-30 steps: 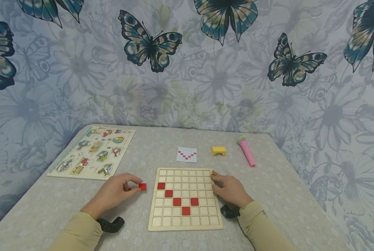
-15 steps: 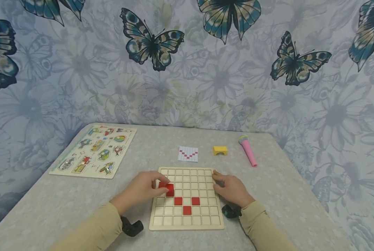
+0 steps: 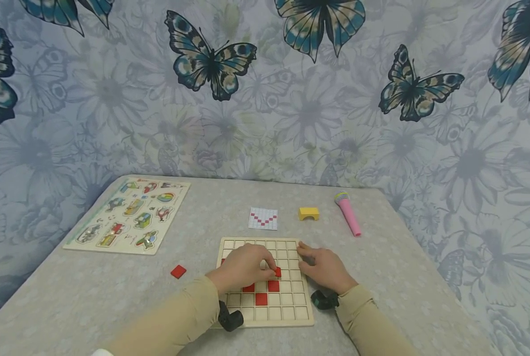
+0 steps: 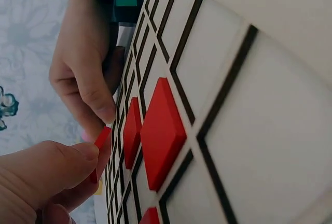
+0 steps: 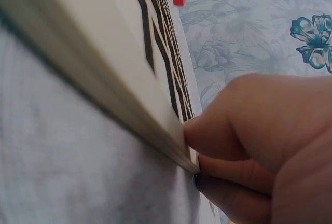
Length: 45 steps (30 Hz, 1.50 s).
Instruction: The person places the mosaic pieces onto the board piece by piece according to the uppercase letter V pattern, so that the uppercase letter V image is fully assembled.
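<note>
My left hand [image 3: 246,267] reaches over the wooden grid board [image 3: 287,316] and pinches a red square tile [image 3: 278,272] between thumb and fingertips, just above the cells. In the left wrist view that held tile [image 4: 101,140] is seen edge-on, apart from the board. Several red tiles lie in cells, among them one low in the middle [image 3: 261,299] and one up and right of it [image 3: 273,286]; my left hand and forearm partly cover others. My right hand [image 3: 329,269] grips the board's right edge near its far corner, thumb against the edge in the right wrist view.
One loose red tile [image 3: 178,271] lies left of the board. Behind the board are a small pattern card [image 3: 262,218], a yellow arch block [image 3: 308,213] and a pink toy microphone [image 3: 348,215]. A picture puzzle board [image 3: 129,215] lies at the back left.
My left hand has carried the red tile rightward from beside the board to over its middle right. The loose tile at the left is now uncovered. My right hand stays at the board's edge.
</note>
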{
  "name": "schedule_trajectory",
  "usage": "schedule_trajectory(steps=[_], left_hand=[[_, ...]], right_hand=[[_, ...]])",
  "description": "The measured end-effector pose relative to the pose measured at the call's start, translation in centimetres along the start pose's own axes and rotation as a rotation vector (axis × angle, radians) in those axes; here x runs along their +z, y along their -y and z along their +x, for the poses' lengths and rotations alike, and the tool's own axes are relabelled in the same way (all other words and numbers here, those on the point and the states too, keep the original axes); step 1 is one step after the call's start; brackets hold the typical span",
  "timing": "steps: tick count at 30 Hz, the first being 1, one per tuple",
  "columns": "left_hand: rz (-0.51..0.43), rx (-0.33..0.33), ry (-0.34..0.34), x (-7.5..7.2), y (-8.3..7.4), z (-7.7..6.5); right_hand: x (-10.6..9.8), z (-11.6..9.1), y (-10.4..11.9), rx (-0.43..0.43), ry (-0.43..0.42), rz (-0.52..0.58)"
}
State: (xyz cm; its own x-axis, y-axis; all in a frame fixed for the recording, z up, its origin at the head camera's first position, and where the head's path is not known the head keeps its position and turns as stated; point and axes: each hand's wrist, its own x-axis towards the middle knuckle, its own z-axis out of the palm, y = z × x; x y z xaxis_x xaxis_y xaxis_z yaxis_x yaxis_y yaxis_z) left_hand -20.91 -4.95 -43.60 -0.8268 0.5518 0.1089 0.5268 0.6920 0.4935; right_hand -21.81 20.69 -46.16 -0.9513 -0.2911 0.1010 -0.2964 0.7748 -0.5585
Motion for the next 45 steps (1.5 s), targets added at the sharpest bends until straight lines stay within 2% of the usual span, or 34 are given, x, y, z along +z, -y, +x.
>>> schedule_trajectory(steps=[6,13,18,28,31,34,37,40,43,45], left_hand=[[0.053,0.015,0.025,0.8,-1.2,1.2],[0.047,-0.005,0.085,1.2,-1.9,1.9],[0.058,-0.009,0.098,1.2,-2.2,1.9],[0.075,0.013,0.075,0.9,-2.2,1.2],[0.061,0.02,0.044,-0.1,-1.5,0.1],[0.031,-0.015,-0.021,-2.3,-0.4,-2.0],[0.035,-0.099,-0.102,-4.6,1.7,-4.7],[0.073,-0.211,-0.162,-6.5,4.7,-7.3],[0.097,-0.309,-0.19,-7.6,7.7,-9.6],[0.106,-0.358,-0.202,-7.7,9.3,-10.9]], right_hand=[[-0.1,0.0,-0.3,-0.013,-0.001,0.002],[0.2,0.2,-0.7,-0.037,-0.001,-0.017],[0.3,0.2,-0.7,-0.035,0.001,-0.009],[0.2,0.1,-0.5,-0.034,-0.011,-0.021],[0.3,0.1,-0.3,-0.026,-0.007,-0.024],[0.4,0.2,0.0,-0.015,0.001,-0.021],[0.6,0.3,0.1,0.006,0.009,-0.02],[0.6,0.2,0.1,0.022,0.01,-0.028],[0.5,0.2,0.0,0.027,-0.005,-0.018],[0.5,0.1,-0.1,0.022,-0.004,-0.006]])
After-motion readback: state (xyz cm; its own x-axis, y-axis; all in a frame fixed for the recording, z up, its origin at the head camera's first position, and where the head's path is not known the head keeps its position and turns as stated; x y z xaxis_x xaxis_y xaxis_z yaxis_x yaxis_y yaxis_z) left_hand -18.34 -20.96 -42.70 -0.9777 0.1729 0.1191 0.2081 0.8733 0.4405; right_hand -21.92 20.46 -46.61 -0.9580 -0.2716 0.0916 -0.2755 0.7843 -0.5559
